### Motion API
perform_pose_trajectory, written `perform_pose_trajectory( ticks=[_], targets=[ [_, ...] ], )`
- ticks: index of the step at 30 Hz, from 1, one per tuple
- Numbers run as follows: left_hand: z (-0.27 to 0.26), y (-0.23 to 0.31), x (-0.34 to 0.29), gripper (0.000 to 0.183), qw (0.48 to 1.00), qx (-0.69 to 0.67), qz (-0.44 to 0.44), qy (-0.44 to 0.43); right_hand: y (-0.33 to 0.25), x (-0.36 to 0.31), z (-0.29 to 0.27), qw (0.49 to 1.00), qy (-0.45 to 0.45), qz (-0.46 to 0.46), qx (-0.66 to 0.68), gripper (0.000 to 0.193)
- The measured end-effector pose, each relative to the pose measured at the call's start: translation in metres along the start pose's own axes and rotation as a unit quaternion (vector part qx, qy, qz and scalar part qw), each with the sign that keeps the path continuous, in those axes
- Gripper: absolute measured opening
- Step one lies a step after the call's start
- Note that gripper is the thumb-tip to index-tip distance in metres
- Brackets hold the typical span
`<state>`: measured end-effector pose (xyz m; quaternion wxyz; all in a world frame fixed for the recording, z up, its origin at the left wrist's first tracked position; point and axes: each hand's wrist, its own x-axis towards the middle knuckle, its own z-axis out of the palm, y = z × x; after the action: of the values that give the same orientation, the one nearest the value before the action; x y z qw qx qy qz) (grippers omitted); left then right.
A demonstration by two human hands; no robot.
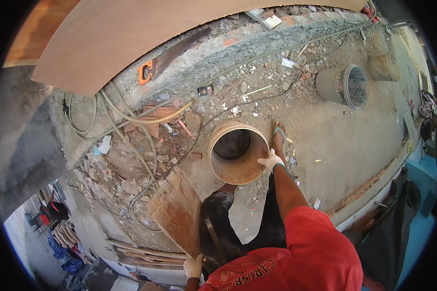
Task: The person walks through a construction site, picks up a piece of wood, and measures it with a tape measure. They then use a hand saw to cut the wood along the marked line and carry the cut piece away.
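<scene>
My right hand [272, 161], in a white knitted glove, grips the right rim of a large round bucket [247, 167]. The bucket's mouth faces up toward me, and its inside is stained brown with a dark bottom. Low in the picture my left hand [193, 266], also gloved, is closed on the near end of a worn plywood board [175, 206]. The board slants beside my left leg, its face smeared with reddish-brown dirt. The palm and most fingers of the left hand are hidden.
Two more buckets, one grey [335, 86] and one dull [381, 67], lie tipped at the far right. A handsaw [167, 58] with an orange handle rests by a broken wall base. Hoses [131, 116] and rubble [126, 182] cover the left ground. A curved sheet [145, 34] overhangs the top.
</scene>
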<state>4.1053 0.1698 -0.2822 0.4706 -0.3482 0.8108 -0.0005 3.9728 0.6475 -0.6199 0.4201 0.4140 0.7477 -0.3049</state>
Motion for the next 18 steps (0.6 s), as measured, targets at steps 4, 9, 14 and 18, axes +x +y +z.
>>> perform_pose_trajectory(
  ticks=[4, 9, 14, 18],
  targets=[
    [0.089, 0.0, 0.0, 0.046, 0.996, -0.062, -0.059, -0.024, 0.012, 0.081, -0.001, 0.996, -0.038, -0.062, 0.054, 0.063],
    [0.086, 0.068, -0.075, 0.046, 0.99, -0.122, -0.059, -0.04, -0.017, 0.046, -0.064, 0.997, -0.02, -0.073, -0.005, 0.048],
    [0.091, 0.119, -0.097, 0.049, 0.994, -0.023, -0.04, -0.102, 0.027, 0.049, -0.162, 0.884, -0.01, 0.001, 0.467, 0.041],
    [0.098, 0.146, -0.125, 0.05, 0.996, -0.022, -0.052, -0.074, -0.023, 0.059, -0.239, 0.816, -0.026, 0.058, 0.575, 0.049]
  ],
)
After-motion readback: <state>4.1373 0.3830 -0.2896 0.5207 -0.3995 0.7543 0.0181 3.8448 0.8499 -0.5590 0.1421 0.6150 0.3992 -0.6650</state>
